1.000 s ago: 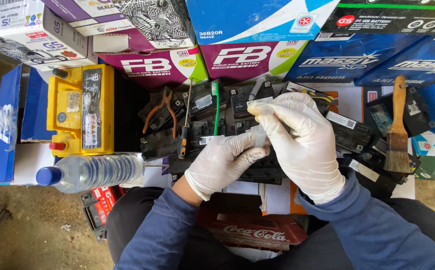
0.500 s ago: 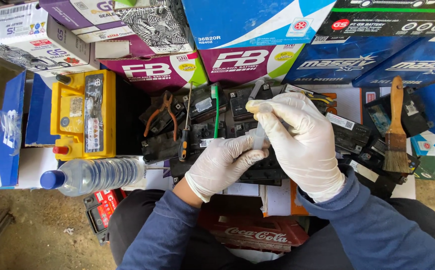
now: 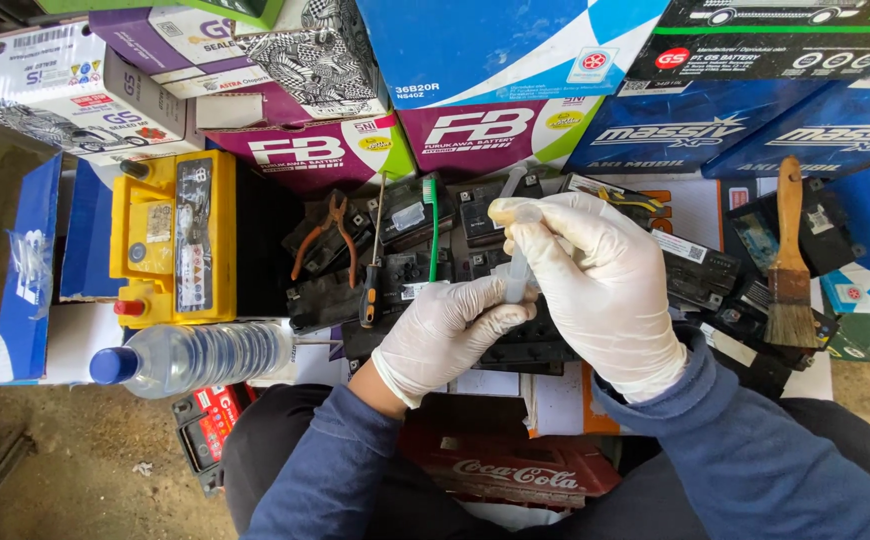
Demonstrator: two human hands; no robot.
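Syringe at frame centre, upright over small black battery — gripped by right hand, thumb on plunger; left hand pinched at lower barrel. Position unchanged from half-second earlier — dosing judged ongoing. Water bottle lower left.

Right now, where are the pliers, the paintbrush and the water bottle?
Pliers (image 3: 327, 243), head view, on the orange handles.
Paintbrush (image 3: 788, 250), head view, on the wooden handle.
Water bottle (image 3: 205, 355), head view, on the clear body.
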